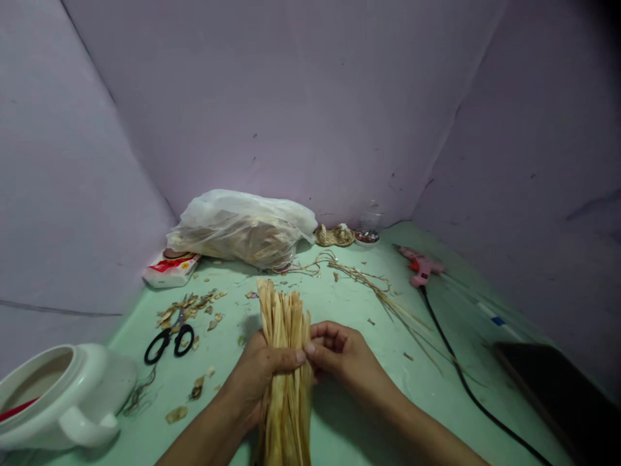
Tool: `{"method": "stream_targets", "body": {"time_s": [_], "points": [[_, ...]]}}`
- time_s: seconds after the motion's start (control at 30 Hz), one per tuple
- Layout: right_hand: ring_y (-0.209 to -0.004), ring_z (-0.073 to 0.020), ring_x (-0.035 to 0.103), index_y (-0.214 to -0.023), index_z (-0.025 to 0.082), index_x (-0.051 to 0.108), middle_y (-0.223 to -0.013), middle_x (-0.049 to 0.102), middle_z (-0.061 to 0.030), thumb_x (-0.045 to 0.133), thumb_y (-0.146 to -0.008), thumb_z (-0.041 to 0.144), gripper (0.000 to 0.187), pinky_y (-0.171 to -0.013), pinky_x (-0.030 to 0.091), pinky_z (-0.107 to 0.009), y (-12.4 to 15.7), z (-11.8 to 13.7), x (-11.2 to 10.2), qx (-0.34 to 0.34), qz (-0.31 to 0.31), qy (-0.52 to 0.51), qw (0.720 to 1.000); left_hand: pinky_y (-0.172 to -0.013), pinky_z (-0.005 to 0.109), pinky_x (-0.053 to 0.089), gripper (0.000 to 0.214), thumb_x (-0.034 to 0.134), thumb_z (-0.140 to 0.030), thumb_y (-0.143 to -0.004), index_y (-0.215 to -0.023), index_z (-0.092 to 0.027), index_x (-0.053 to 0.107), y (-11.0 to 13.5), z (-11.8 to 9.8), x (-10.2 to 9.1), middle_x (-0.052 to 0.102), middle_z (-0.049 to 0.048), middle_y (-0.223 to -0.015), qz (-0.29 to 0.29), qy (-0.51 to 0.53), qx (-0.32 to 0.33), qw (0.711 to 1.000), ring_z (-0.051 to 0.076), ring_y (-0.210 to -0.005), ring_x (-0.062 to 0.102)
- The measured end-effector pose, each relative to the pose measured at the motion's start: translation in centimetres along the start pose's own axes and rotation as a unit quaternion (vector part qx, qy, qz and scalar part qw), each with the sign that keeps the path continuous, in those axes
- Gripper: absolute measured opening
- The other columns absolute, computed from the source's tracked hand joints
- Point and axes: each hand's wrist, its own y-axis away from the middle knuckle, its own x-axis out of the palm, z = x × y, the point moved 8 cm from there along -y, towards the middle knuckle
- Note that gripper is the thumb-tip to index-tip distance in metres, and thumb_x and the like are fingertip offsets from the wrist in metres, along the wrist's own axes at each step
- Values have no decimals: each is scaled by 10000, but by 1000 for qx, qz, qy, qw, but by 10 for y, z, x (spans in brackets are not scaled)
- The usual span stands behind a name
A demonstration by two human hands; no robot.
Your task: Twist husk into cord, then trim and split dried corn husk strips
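Note:
A thick bundle of dried, straw-coloured leaf strips [285, 323] stands upright in front of me, its uneven top ends pointing at the wall. My left hand [264, 369] is wrapped round it from the left, with the thumb lying across the front. At the bundle's right edge, my right hand [337, 353] has thumb and forefinger pinched on a strip, close to the left thumb tip. The other right fingers are curled. The bundle's lower end runs out of view at the bottom.
A white plastic bag [242, 226] lies by the back wall. Black-handled scissors [177, 333] and dry scraps [177, 414] are on the left, near a white pot [92, 382] on its side. To the right are a pink glue gun [422, 265], its cord, thin fibres [388, 298] and a dark flat object [557, 395].

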Motion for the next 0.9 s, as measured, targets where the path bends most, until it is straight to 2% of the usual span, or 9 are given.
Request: {"method": "stream_targets", "body": {"time_s": [0.07, 0.23, 0.4, 0.53, 0.63, 0.7, 0.8, 0.9], "points": [[-466, -80, 509, -728, 116, 545, -551, 561, 10, 769, -459, 445, 480, -472, 449, -235, 1, 0, -1, 11, 4, 9, 1000, -535, 340, 485, 426, 668, -60, -483, -904, -61, 604, -1, -2, 0, 661, 113, -668, 0, 14, 6, 1000, 227, -556, 611], [-451, -78, 489, -649, 107, 550, -530, 539, 7, 753, -469, 479, 460, -455, 426, -238, 1, -4, -3, 24, 13, 37, 999, -502, 352, 478, 324, 617, -56, -476, -800, -54, 618, -2, 2, -3, 634, 92, -578, -17, 21, -12, 1000, 222, -493, 593], [-446, -77, 497, -614, 128, 521, -510, 530, 18, 740, -541, 429, 379, -470, 425, -231, 0, -4, -3, 32, 24, -2, 999, -448, 331, 466, 270, 581, -68, -474, -739, -66, 629, 0, 2, -5, 621, 87, -517, -44, 6, -40, 998, 218, -450, 580], [-444, -59, 491, -622, 132, 518, -514, 547, 15, 701, -619, 396, 321, -467, 414, -189, -1, 11, -10, 19, 44, -34, 998, -402, 229, 420, 154, 570, -69, -472, -617, -62, 622, -1, -8, -22, 563, 44, -440, -97, -22, -36, 994, 129, -384, 513], [-415, -39, 446, -607, 137, 517, -490, 514, 37, 692, -643, 343, 273, -450, 412, -169, -1, 29, -26, -2, 28, -68, 997, -360, 168, 362, 103, 557, -34, -442, -536, -61, 589, -2, -22, -30, 550, 31, -452, -97, -36, -25, 994, 79, -361, 467], [-401, -34, 410, -599, 143, 516, -477, 475, 55, 705, -626, 306, 250, -424, 409, -162, -1, 40, -38, -4, 5, -99, 995, -328, 160, 339, 53, 573, -36, -456, -495, -69, 559, -2, -28, -35, 536, 27, -439, -106, -55, -42, 992, 72, -336, 449], [-401, -39, 388, -666, 156, 561, -473, 424, 73, 713, -606, 267, 198, -392, 402, -161, 1, 49, -52, 6, -28, -134, 991, -312, 155, 341, 91, 626, -66, -521, -494, -79, 540, 0, -37, -38, 514, 13, -415, -117, -64, -57, 989, 69, -317, 440], [-403, -43, 400, -710, 151, 587, -479, 434, 69, 704, -615, 258, 185, -402, 408, -168, 2, 49, -47, 6, -13, -101, 995, -367, 199, 428, 87, 645, -59, -541, -600, -74, 584, 2, -37, -34, 574, 36, -470, -98, -41, -60, 992, 108, -363, 511]]}}
